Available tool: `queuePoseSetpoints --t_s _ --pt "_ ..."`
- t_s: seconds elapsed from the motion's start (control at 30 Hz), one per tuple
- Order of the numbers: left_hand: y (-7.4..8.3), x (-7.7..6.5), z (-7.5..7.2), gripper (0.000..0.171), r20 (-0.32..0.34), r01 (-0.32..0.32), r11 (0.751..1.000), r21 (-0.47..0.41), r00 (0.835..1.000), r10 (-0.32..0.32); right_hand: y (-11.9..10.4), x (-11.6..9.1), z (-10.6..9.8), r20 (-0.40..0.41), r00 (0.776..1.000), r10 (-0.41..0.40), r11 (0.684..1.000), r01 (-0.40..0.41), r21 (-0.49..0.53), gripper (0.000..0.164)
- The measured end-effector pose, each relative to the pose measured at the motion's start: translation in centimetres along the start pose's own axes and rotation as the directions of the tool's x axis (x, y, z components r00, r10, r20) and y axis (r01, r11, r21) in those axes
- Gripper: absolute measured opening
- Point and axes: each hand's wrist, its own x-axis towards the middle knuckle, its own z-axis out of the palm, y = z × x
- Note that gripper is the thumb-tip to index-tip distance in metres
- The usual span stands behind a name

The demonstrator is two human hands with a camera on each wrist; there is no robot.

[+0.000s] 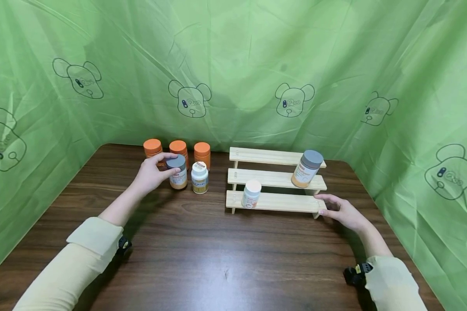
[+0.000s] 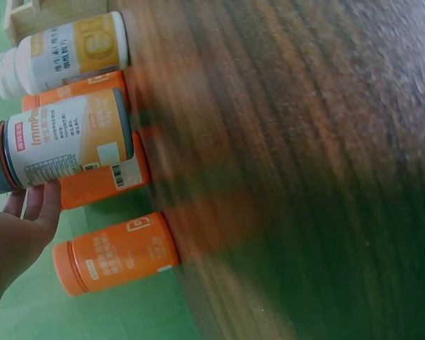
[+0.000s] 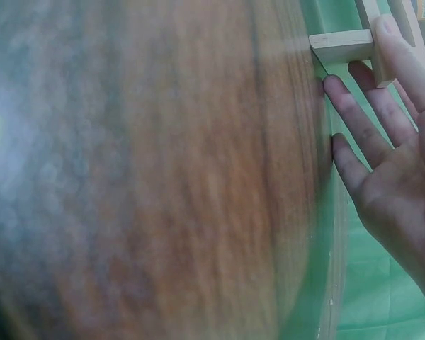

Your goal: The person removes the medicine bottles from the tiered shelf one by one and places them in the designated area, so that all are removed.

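My left hand (image 1: 151, 176) grips a grey-lidded supplement bottle (image 1: 177, 179) by its lid, fingers and thumb around it. In the left wrist view this bottle (image 2: 64, 138) has a white and orange label, and its base stands off the tabletop. Just right of it stands a white pill bottle (image 1: 199, 183) with a yellow label. My right hand (image 1: 344, 212) holds the right end of the lowest step of a three-step wooden rack (image 1: 284, 203), thumb at the front and index finger behind. In the right wrist view the other fingers (image 3: 358, 120) extend beside the rack's leg.
Three orange bottles (image 1: 202, 151) stand in a row at the table's back left. Another grey-lidded bottle (image 1: 306, 170) is on the rack's middle step at right, and a small white bottle (image 1: 251, 195) on the lowest step at left. Green curtain (image 1: 241, 65) surrounds the dark wooden table (image 1: 202, 259).
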Motion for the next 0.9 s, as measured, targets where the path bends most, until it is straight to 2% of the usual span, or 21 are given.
queuePoseSetpoints --t_s 0.2,0.37,0.7,0.9 --pt "-0.61 0.13 0.19 0.049 0.025 -0.004 1.000 0.030 1.000 0.003 -0.12 -0.03 0.05 0.002 1.000 0.013 1.000 -0.013 -0.005 0.049" --pt "-0.70 0.15 0.12 0.049 0.035 0.009 1.000 0.023 0.999 -0.009 -0.10 -0.05 0.04 -0.001 1.000 0.010 1.000 -0.010 -0.003 0.048" --pt "-0.70 0.26 0.09 0.049 0.065 -0.006 1.000 -0.004 0.998 0.006 -0.11 -0.12 0.00 -0.007 1.000 0.006 1.000 -0.006 -0.012 0.048" --pt "-0.30 0.17 -0.27 0.051 0.062 -0.023 0.999 0.040 0.998 0.021 -0.03 -0.10 0.01 -0.001 1.000 0.009 1.000 -0.009 -0.009 0.047"
